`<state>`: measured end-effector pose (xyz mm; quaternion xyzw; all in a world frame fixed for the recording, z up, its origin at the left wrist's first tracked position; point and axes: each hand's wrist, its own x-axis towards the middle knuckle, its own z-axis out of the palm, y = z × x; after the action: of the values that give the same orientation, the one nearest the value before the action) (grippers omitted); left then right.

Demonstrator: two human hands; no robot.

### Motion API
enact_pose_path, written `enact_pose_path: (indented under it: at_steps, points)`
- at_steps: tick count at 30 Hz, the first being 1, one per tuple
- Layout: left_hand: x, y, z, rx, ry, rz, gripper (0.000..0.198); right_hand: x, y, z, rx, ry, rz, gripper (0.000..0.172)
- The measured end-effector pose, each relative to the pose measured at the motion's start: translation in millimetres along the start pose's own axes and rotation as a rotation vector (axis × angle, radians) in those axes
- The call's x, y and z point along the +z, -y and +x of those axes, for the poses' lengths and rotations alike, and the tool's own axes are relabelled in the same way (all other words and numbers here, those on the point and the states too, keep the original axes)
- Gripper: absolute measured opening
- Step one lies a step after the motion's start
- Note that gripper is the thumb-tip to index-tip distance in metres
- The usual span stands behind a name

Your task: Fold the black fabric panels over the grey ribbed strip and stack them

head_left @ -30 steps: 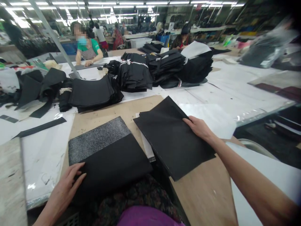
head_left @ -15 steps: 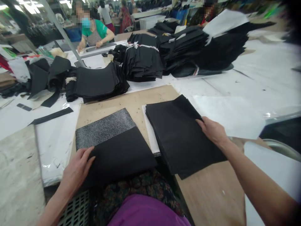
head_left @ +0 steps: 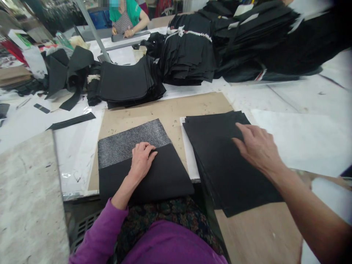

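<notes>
My left hand [head_left: 141,159] rests with fingers lightly bent and spread on a black panel [head_left: 165,174], near the line where it meets a speckled grey strip [head_left: 118,152]. The panel lies over the table's front edge, close to my lap. To the right is a stack of thin black sheets [head_left: 220,146], slightly fanned, with a white sheet [head_left: 188,146] showing under its left side. My right hand [head_left: 257,146] is over the stack's right side, thumb and forefinger apart, with nothing visible between them. Whether its fingertips touch the top sheet I cannot tell.
Behind the brown board [head_left: 165,104] lie a pile of black pieces [head_left: 126,80] and a tied black bundle [head_left: 189,55]. A slanted metal pole [head_left: 92,29] rises at the back left. Across the table a co-worker in green [head_left: 132,16] handles a dark strip.
My left hand has moved from the panel's left edge to its upper middle. My right hand has let go of the stack's right edge and its fingers have spread. The view has shifted.
</notes>
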<state>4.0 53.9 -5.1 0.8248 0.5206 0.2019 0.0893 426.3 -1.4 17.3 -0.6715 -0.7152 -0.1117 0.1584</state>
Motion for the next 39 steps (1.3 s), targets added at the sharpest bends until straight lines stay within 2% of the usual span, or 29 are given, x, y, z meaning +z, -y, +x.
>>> enact_pose_path:
  at_steps: [4, 7, 9, 11, 15, 17, 20, 22, 27, 30, 35, 39]
  points:
    - [0.8, -1.2, -0.3, -0.012, 0.008, -0.019, 0.007, 7.2, 84.3, 29.8, -0.236, 0.098, 0.279, 0.044]
    - [-1.8, -1.8, -2.8, 0.050, -0.002, -0.037, 0.004, 19.8, 149.6, 46.7, -0.468, 0.214, 0.513, 0.042]
    - [-4.8, -1.9, -5.2, 0.146, 0.005, -0.060, 0.002, 26.5, 182.2, 55.8, -0.587, 0.269, 0.604, 0.040]
    - [-7.9, -2.2, -8.2, 0.225, 0.020, -0.095, 0.003, 30.7, 200.7, 63.2, -0.643, 0.303, 0.616, 0.036]
    - [-4.6, 0.0, -13.5, 0.251, 0.021, -0.155, 0.010, 39.0, 202.7, 71.3, -0.589, 0.349, 0.530, 0.020]
    - [2.3, 3.5, -14.4, 0.199, -0.022, -0.183, 0.013, 44.2, 197.0, 72.5, -0.520, 0.393, 0.545, 0.017]
    - [9.8, 7.5, -13.5, 0.101, -0.086, -0.241, 0.051, 48.3, 192.3, 70.4, -0.363, 0.469, 0.661, 0.023]
    - [8.1, 8.2, -12.0, 0.100, -0.068, -0.237, 0.066, 48.4, 192.8, 67.9, -0.261, 0.510, 0.748, 0.030]
    - [-19.2, 21.0, -14.0, 0.195, 0.051, -0.087, 0.046, 49.7, 197.1, 66.0, -0.159, 0.532, 0.817, 0.041]
    - [-42.1, 49.1, -30.2, 0.172, 0.065, -0.012, 0.037, 49.9, 198.7, 65.6, -0.141, 0.538, 0.806, 0.044]
    - [-75.3, 109.5, -76.5, 0.073, 0.065, 0.072, 0.033, 49.8, 202.7, 64.1, -0.145, 0.535, 0.690, 0.040]
    - [-90.3, 133.2, -104.9, -0.023, 0.075, 0.067, 0.031, 57.8, 206.2, 65.0, -0.121, 0.552, 0.572, 0.036]
